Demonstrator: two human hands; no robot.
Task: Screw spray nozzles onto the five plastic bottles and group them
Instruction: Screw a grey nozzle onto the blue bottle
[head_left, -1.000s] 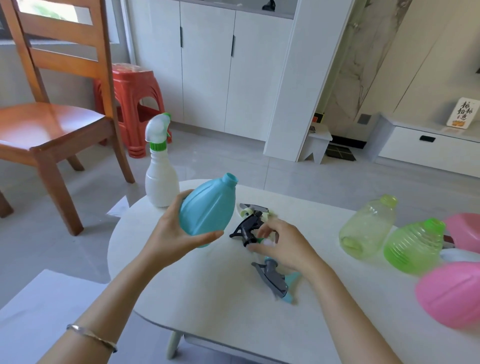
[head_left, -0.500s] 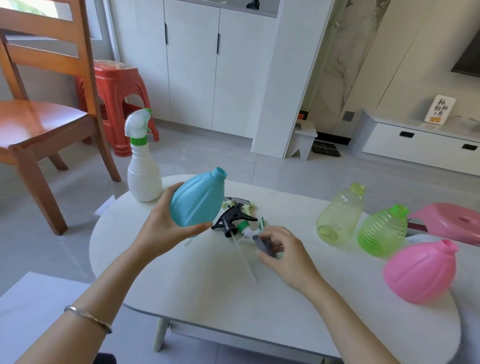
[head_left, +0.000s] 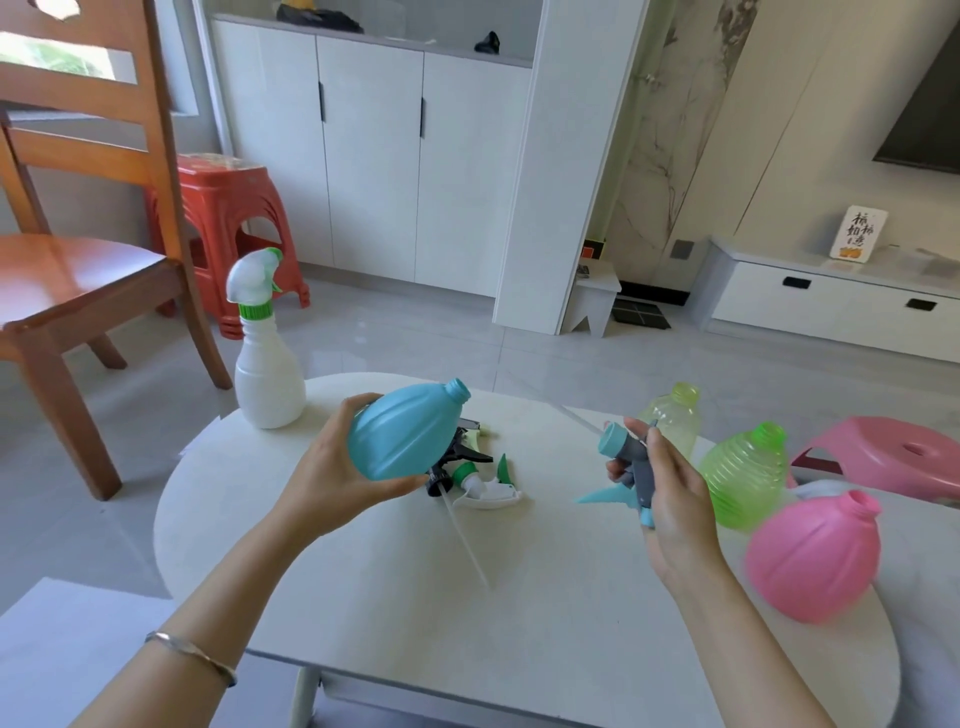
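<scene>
My left hand (head_left: 332, 470) holds a blue bottle (head_left: 402, 434) tilted above the white table (head_left: 363, 597), its open neck pointing up and right. My right hand (head_left: 670, 499) grips a grey and blue spray nozzle (head_left: 631, 465) lifted off the table, its thin tube slanting up to the left. A white bottle with a nozzle fitted (head_left: 266, 353) stands at the table's far left edge. A black nozzle (head_left: 460, 457) and a white and green nozzle (head_left: 483, 486) lie on the table under the blue bottle. At the right are a yellow bottle (head_left: 672, 415), a green bottle (head_left: 743, 473) and a pink bottle (head_left: 815, 556), all without nozzles.
A wooden chair (head_left: 67, 270) and a red stool (head_left: 234, 228) stand to the left beyond the table. A pink stool (head_left: 893, 457) sits to the right behind the bottles. White cabinets (head_left: 374, 156) line the far wall.
My right hand picked up the grey and blue nozzle from the table and raised it to the right. The blue bottle stays held in my left hand. The view shifted.
</scene>
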